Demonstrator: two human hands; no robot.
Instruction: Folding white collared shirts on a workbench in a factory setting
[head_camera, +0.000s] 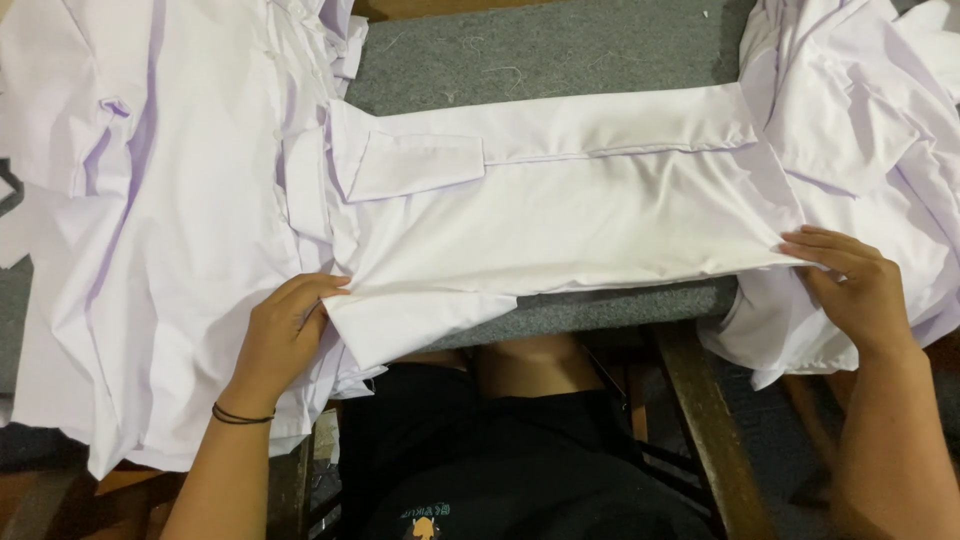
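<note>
View: head camera, looking down over a grey felt-covered bench (560, 45), dark-clothed lap below.
Garment in hand: white shirt (560, 215), laid flat across the middle of the bench, folded lengthwise, pocket flap (420, 165) toward the left end.
Left hand (280, 335): resting on the near left corner of the shirt, fingers (318, 290) curled and pressed together over the folded edge; dark band (240, 414) on the wrist.
Right hand (850, 285): at the near right corner, fingers (815, 245) slightly spread, tips pinching the folded edge of the cloth.
Left stack: pile of white garments (150, 220), overlapping the shirt's left end and hanging past the near edge of the bench.
Right stack: second heap of white garments (860, 110), touching the shirt's right end.
Containers: none in view; loose piles only, nothing boxed or bagged.
Risk, judged: near fold likely to slip or crease if either corner is released unevenly, the cloth looking smooth and thin.
Risk, judged: left pile prone to sliding off, given its overhang.
Risk, judged: neighbouring cloth possibly caught up with the shirt, all being alike and touching.
</note>
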